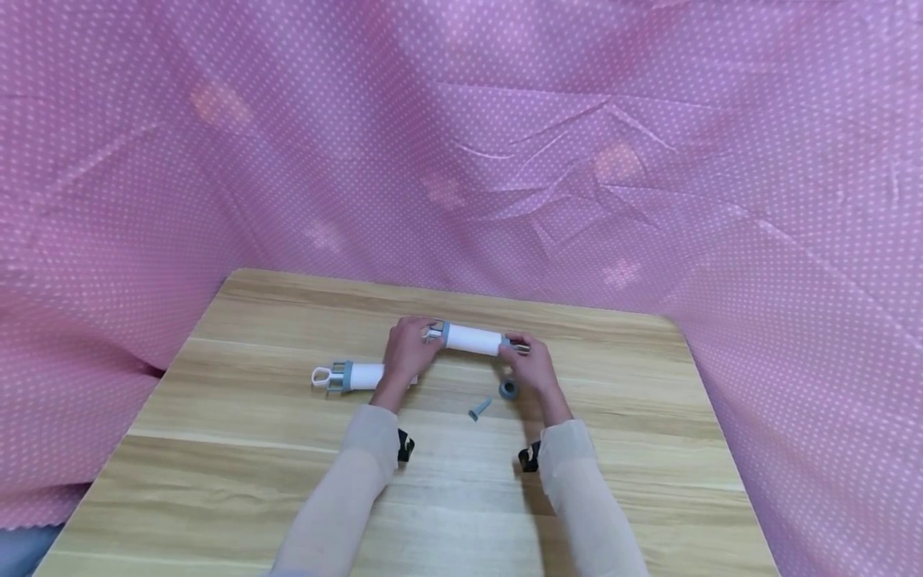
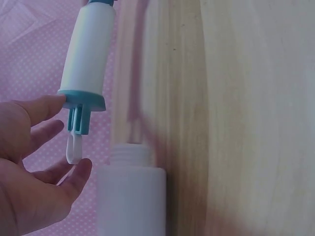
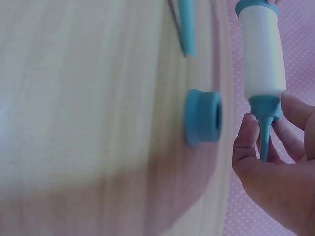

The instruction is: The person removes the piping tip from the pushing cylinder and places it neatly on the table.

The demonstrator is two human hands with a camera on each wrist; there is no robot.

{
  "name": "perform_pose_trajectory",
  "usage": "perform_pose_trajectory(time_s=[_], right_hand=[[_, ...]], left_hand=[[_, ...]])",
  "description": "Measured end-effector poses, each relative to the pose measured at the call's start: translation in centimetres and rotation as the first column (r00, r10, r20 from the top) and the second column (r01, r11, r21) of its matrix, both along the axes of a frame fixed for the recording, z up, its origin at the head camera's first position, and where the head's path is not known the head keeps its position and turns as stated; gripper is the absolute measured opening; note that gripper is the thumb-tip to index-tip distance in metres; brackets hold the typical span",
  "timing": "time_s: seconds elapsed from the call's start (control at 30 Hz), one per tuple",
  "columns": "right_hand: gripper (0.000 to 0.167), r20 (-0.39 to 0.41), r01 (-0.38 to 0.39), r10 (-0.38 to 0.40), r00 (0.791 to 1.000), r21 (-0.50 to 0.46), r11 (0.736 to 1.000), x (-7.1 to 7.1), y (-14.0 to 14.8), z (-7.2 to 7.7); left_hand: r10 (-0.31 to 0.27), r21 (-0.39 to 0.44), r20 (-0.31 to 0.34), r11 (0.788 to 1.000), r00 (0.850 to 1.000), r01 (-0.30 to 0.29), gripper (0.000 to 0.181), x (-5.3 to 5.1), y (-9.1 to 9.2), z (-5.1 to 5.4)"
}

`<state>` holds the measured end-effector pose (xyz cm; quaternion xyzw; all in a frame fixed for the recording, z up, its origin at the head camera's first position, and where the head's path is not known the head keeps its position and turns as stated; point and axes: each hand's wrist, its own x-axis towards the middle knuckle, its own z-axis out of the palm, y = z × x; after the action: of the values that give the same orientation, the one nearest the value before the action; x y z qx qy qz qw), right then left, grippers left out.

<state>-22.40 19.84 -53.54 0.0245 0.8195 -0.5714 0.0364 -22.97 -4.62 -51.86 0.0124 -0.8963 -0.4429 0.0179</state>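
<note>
Both hands hold a white cylinder with teal ends [image 1: 473,339] level above the table. My left hand [image 1: 409,350] grips its slotted teal end, where a white loop handle [image 2: 74,147] sticks out between the fingers. At the other end my right hand [image 1: 532,365] pinches the teal cap [image 3: 265,107], with a thin teal nozzle [image 3: 264,140] among the fingers. A teal ring-shaped cap [image 1: 508,389] lies below the right hand, and a small teal nozzle piece [image 1: 479,409] is beside it. A second white cylinder [image 1: 365,376] lies partly behind the left wrist.
The second cylinder's teal end and white handle [image 1: 321,377] point left; its threaded white neck [image 2: 131,155] shows in the left wrist view. The wooden table [image 1: 252,481] is bordered by pink dotted cloth [image 1: 461,160] at the back and sides.
</note>
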Motion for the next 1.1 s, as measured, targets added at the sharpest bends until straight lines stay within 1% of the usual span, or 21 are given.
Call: perform_pose_trajectory(time_s=[0.13, 0.3, 0.47, 0.53, 0.63, 0.7, 0.77, 0.9, 0.97, 1.0, 1.1], right_hand=[[0.036, 0.012, -0.039, 0.04, 0.999, -0.082, 0.996, 0.4, 0.5, 0.6], [0.038, 0.0, -0.086, 0.088, 0.996, -0.175, 0.981, 1.3, 1.0, 1.3], [0.036, -0.029, -0.113, 0.109, 0.994, -0.235, 0.965, 2.0, 1.1, 1.6], [0.034, -0.038, -0.125, 0.119, 0.992, -0.246, 0.961, 2.3, 1.1, 1.8], [0.032, -0.054, -0.139, 0.13, 0.99, -0.253, 0.957, 2.8, 1.1, 2.1], [0.03, -0.067, -0.144, 0.131, 0.989, -0.252, 0.957, 3.0, 1.1, 2.4], [0.029, -0.074, -0.143, 0.129, 0.989, -0.249, 0.958, 3.3, 1.1, 2.7], [0.026, -0.08, -0.148, 0.132, 0.988, -0.249, 0.957, 3.8, 1.2, 3.1], [0.026, -0.085, -0.157, 0.139, 0.987, -0.256, 0.954, 3.9, 1.2, 3.2], [0.026, -0.085, -0.159, 0.141, 0.986, -0.262, 0.952, 4.1, 1.2, 3.2], [0.025, -0.089, -0.173, 0.153, 0.984, -0.281, 0.944, 4.4, 1.1, 3.0]], left_hand=[[0.007, 0.054, -0.026, 0.999, 1.0, -0.005, 0.044, 0.8, -0.4, 0.8], [0.001, 0.12, -0.03, 0.993, 1.0, 0.003, 0.046, 2.0, -0.8, 1.6], [0.001, 0.167, -0.027, 0.986, 1.0, 0.003, 0.045, 3.1, -1.2, 1.8], [0.005, 0.182, -0.039, 0.983, 0.999, 0.002, 0.045, 3.5, -1.4, 1.8], [0.002, 0.226, -0.065, 0.974, 0.998, 0.013, 0.046, 4.0, -1.5, 1.8], [-0.015, 0.265, -0.077, 0.963, 0.997, 0.035, 0.048, 4.1, -1.8, 1.8], [-0.044, 0.314, -0.079, 0.947, 0.996, 0.067, 0.052, 4.2, -2.1, 1.7], [-0.138, 0.383, -0.075, 0.911, 0.988, 0.157, 0.058, 4.2, -2.8, 1.6], [-0.178, 0.404, -0.079, 0.894, 0.981, 0.194, 0.059, 4.2, -3.1, 1.6], [-0.192, 0.407, -0.078, 0.889, 0.978, 0.207, 0.059, 4.2, -3.3, 1.6], [-0.222, 0.427, -0.072, 0.874, 0.972, 0.232, 0.058, 4.2, -3.6, 1.7]])
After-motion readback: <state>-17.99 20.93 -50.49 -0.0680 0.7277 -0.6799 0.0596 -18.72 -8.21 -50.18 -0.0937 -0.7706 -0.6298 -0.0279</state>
